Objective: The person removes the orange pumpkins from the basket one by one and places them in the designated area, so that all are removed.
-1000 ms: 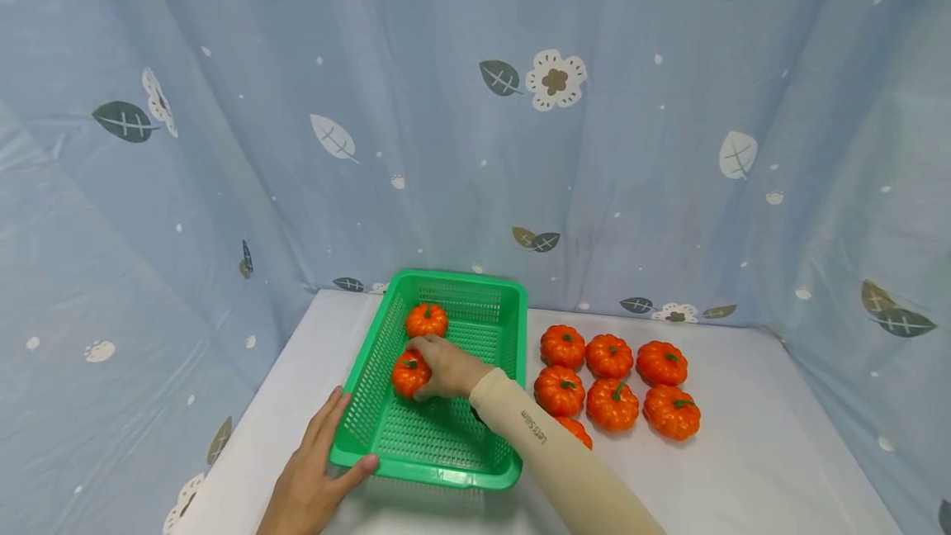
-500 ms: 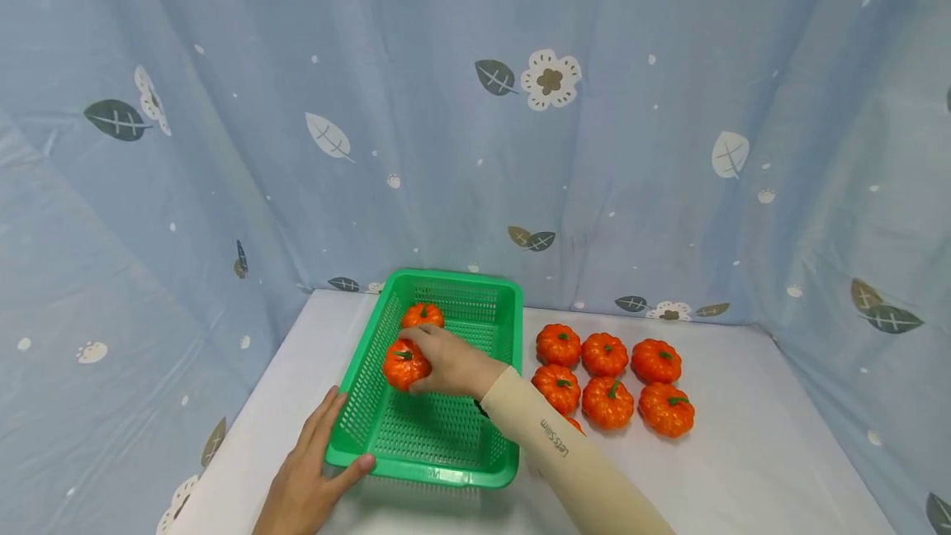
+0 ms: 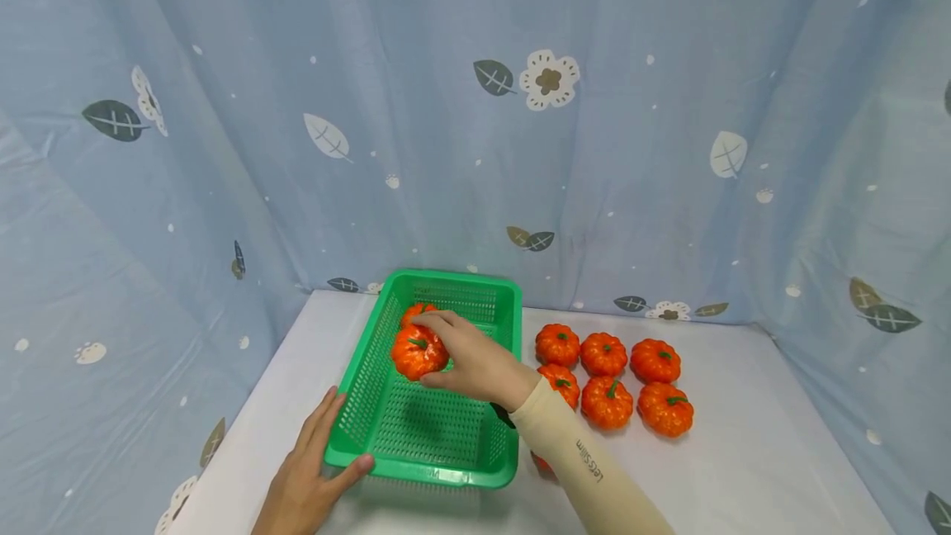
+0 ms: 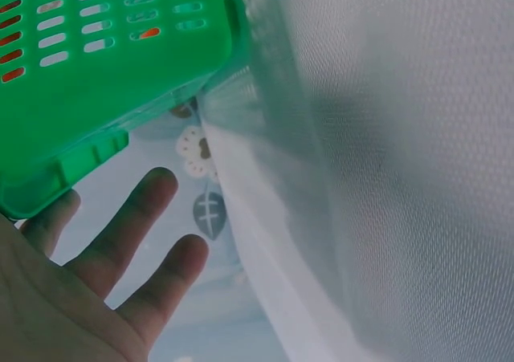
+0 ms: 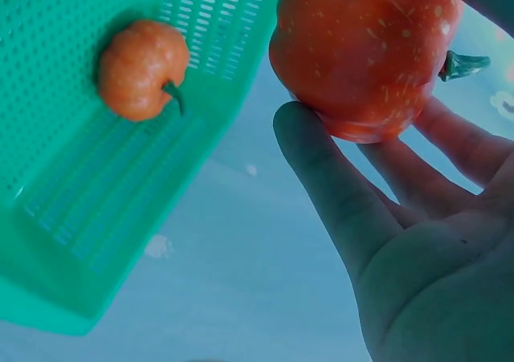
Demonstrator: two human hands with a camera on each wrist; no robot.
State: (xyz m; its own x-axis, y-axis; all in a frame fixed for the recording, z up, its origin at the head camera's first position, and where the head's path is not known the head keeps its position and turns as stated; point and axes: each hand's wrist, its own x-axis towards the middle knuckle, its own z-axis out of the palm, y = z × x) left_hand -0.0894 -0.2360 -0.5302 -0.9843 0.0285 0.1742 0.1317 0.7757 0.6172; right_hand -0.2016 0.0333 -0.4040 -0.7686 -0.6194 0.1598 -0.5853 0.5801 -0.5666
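Note:
My right hand (image 3: 475,360) grips a small orange pumpkin (image 3: 418,352) with a green stem, holding it raised over the green basket (image 3: 453,479). In the right wrist view the thumb and fingers curve round this pumpkin (image 5: 361,53). Another pumpkin (image 5: 143,69) sits inside the basket, toward its far left corner; the held one partly covers it in the head view. My left hand (image 3: 303,477) rests at the basket's near left corner, its fingers straight along the side and the thumb by the front rim. Its fingers stretch out beneath the basket rim (image 4: 80,157) in the left wrist view.
On the white table (image 3: 758,436), right of the basket, lie several more orange pumpkins (image 3: 607,403) in loose rows. My right forearm sleeve (image 3: 587,456) partly hides the nearest ones. A blue patterned curtain (image 3: 446,147) hangs behind and along the sides.
My right hand has lifted the pumpkin from the basket's floor and moved it up, then slightly right. The left hand and the basket have stayed in place.

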